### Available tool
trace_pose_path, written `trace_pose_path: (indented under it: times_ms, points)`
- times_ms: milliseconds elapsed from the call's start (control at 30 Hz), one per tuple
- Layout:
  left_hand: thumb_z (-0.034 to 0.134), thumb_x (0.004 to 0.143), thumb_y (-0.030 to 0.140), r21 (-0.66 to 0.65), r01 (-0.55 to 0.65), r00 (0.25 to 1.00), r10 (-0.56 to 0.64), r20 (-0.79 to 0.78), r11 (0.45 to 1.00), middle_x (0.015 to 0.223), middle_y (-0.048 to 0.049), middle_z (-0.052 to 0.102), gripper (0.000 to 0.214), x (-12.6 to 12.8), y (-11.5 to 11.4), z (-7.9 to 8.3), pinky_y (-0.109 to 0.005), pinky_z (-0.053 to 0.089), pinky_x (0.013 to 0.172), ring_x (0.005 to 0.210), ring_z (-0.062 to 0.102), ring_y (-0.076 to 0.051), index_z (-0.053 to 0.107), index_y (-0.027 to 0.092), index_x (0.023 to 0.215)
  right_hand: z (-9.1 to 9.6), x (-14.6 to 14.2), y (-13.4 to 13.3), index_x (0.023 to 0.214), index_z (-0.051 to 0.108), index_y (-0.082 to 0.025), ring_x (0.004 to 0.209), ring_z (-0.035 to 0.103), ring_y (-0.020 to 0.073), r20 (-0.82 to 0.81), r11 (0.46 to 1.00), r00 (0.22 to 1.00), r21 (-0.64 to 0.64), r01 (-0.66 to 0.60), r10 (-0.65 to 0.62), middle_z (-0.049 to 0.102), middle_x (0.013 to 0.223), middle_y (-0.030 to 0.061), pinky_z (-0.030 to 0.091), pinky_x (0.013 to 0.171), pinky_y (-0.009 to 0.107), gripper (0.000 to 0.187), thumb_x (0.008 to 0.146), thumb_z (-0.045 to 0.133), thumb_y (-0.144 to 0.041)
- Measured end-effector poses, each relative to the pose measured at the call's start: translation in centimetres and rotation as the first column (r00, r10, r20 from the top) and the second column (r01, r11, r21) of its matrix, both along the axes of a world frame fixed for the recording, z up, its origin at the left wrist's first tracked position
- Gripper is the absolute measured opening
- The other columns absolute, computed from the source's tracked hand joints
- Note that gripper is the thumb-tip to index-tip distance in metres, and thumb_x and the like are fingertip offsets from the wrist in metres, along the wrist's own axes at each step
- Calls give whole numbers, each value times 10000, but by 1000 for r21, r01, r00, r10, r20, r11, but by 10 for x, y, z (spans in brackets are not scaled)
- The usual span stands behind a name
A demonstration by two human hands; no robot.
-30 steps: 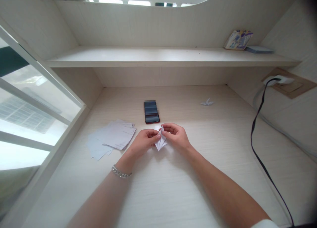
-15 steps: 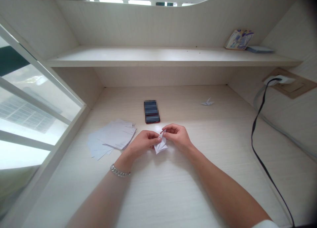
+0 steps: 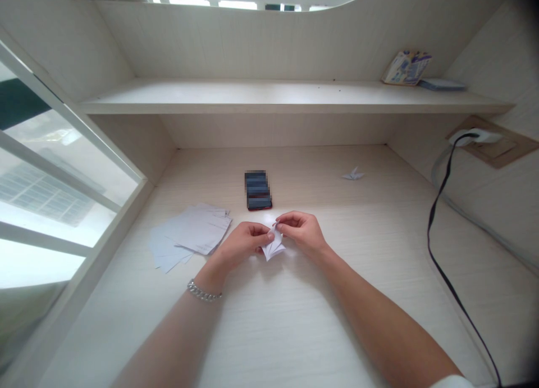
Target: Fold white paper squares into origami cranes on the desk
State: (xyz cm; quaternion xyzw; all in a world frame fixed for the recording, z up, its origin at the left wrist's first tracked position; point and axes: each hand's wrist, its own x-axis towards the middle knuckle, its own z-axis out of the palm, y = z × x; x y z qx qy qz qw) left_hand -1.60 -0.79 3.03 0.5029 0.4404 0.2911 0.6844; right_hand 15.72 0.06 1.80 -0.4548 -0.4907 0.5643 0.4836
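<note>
A small white folded paper piece [image 3: 273, 245] sits between both hands just above the pale wooden desk [image 3: 295, 320]. My left hand [image 3: 240, 243], with a silver bracelet on its wrist, pinches the piece's left side. Fingers of my right hand [image 3: 302, 231] pinch the pointed top of the paper. Both hands are closed on it. Directly behind them lies a dark phone [image 3: 257, 190].
A loose pile of white paper sheets [image 3: 187, 234] lies left of the hands. A finished folded paper figure [image 3: 352, 174] rests far right on the desk. A black cable [image 3: 442, 208] runs down from a wall socket. A shelf [image 3: 273, 96] holds a small box [image 3: 406, 67].
The right fingers have bent the paper's top point downward slightly. Both hands stay in nearly the same spot.
</note>
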Motion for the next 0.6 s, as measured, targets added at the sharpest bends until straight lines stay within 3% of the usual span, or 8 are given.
trace_pose_path:
  times_ms: [267, 600]
  points:
    - [641, 706, 333, 17, 22, 998, -21, -55, 1000, 636, -32, 570, 223, -1, -1, -2, -208, 352, 509, 564, 496, -97, 654, 110, 705, 3, 2, -2, 786, 708, -160, 653, 619, 170, 56, 1000, 998, 6, -29, 28, 688, 722, 58, 480, 595, 276, 180, 627, 682, -240]
    - [642, 697, 341, 24, 43, 998, -42, -50, 999, 634, -39, 585, 231, -1, -1, 0, -225, 355, 524, 566, 504, -107, 651, 111, 672, 6, 1, -3, 767, 679, -170, 708, 634, 188, -31, 1000, 999, -2, 21, -21, 704, 775, 72, 478, 560, 268, 183, 611, 703, -262]
